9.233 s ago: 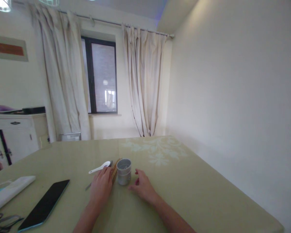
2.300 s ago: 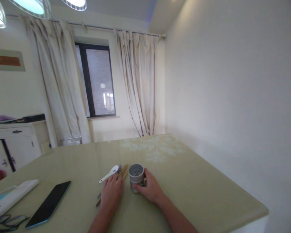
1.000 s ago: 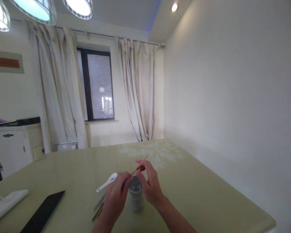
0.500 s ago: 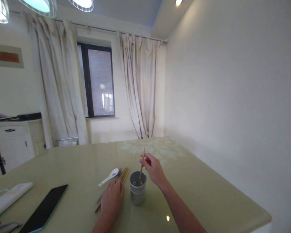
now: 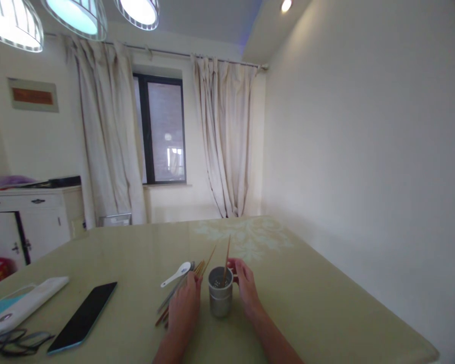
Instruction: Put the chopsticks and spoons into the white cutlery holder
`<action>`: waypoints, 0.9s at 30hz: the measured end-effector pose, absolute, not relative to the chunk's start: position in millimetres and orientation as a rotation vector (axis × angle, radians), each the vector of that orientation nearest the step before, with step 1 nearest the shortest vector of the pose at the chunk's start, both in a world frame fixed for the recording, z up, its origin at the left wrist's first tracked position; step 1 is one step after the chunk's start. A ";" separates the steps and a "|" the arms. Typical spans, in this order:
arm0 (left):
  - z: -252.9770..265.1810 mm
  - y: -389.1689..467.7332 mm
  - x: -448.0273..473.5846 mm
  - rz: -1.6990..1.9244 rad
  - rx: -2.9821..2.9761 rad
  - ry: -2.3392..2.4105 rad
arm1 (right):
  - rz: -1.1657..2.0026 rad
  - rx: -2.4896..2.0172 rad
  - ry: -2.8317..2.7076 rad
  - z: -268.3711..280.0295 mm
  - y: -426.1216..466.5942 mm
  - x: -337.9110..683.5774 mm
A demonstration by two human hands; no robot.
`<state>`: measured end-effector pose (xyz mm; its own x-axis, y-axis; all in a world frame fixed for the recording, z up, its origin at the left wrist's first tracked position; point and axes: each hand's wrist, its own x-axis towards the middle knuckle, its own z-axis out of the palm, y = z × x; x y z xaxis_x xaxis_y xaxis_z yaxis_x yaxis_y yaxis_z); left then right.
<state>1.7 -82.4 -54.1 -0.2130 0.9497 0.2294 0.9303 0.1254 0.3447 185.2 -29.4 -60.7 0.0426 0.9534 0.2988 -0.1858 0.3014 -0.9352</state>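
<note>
A grey metal utensil holder (image 5: 220, 302) with small holes in its bottom stands upright on the table. One chopstick (image 5: 227, 255) leans inside it, its upper end sticking out above the rim. My right hand (image 5: 246, 289) is at the holder's right side, fingers curled against its upper part. Left of the holder, my left hand (image 5: 185, 302) pinches a chopstick (image 5: 210, 259) whose tip points up and away. Beneath that hand lies a bundle of chopsticks (image 5: 161, 317), partly hidden. A white spoon (image 5: 176, 274) lies beside them, with a grey metal utensil (image 5: 169, 299) alongside.
A black phone or tablet (image 5: 84, 316) lies on the table (image 5: 326, 323) at left. Further left are a white case (image 5: 30, 306), a blue mask-like item (image 5: 2, 309) and dark-framed glasses (image 5: 20, 343). A wall (image 5: 364, 177) runs along the right side.
My right hand has let go of the chopstick, now leaning in the holder, and moved down to the holder's side. My left hand has lifted one chopstick's tip from the bundle.
</note>
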 end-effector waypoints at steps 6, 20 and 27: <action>-77.0 -76.3 -1.8 1.209 2.112 1.927 | 1.272 -0.797 -1.159 -74.9 -24.3 177.7; -82.9 -76.7 -20.4 0.718 2.179 2.397 | 0.553 -0.706 -1.056 -29.5 -27.3 224.3; -70.6 -84.9 -16.2 0.499 2.107 2.512 | 0.400 -0.590 -1.274 37.0 -45.3 230.7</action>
